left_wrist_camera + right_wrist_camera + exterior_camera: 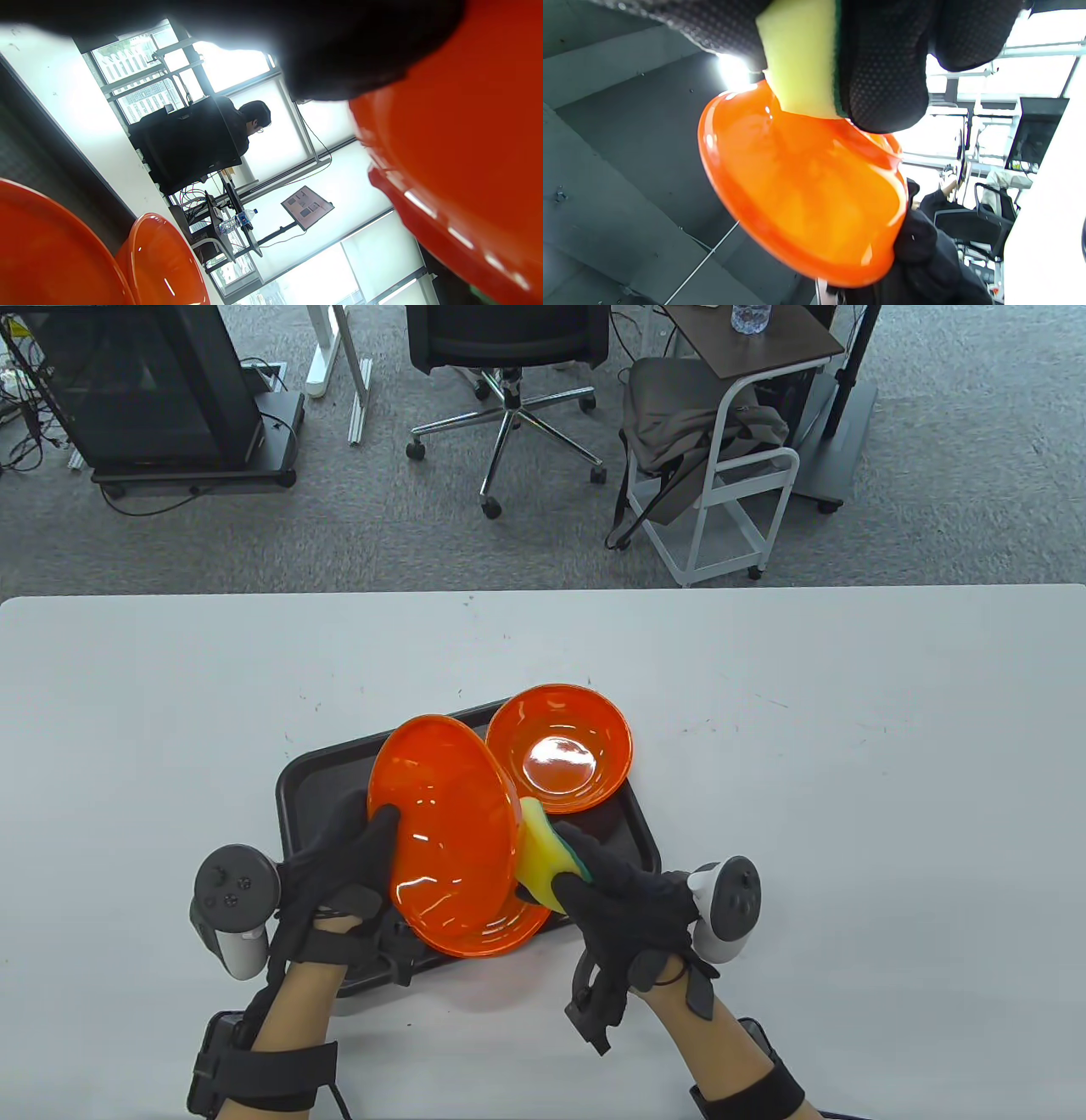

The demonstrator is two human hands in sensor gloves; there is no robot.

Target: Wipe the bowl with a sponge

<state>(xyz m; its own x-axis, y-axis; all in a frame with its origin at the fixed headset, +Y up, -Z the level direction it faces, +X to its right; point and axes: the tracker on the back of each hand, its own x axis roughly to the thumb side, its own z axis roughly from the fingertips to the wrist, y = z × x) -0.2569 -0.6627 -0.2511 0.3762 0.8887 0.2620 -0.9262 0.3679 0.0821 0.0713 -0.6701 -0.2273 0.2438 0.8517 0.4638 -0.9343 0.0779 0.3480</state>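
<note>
Orange bowls: three counted. One tilted bowl [450,831] is held on edge above the black tray [310,780], near the desk's [848,729] front edge, left of centre. A second bowl [560,748] sits upright at the tray's far right corner. A third orange rim [517,929] shows flat on the tray under the tilted bowl; only a sliver is visible from the table view.

Left hand [339,869] grips the tilted bowl at its left rim, thumb lying on the inner face. Right hand [624,899] pinches one yellow sponge [543,848] with a green backing, pressed against the bowl's right rim.

Right wrist view adds the bowl's underside [801,190] and the sponge [801,63] clamped between gloved fingers [882,63], yellow face touching the bowl's outer wall near the rim. This contact is partly hidden from above.

Left wrist view shows the held bowl [466,169] close at right and two more orange bowls at lower left [42,254] [165,262], confirming the count. The sponge is not visible there.

Trackers: two, one on each hand.
</note>
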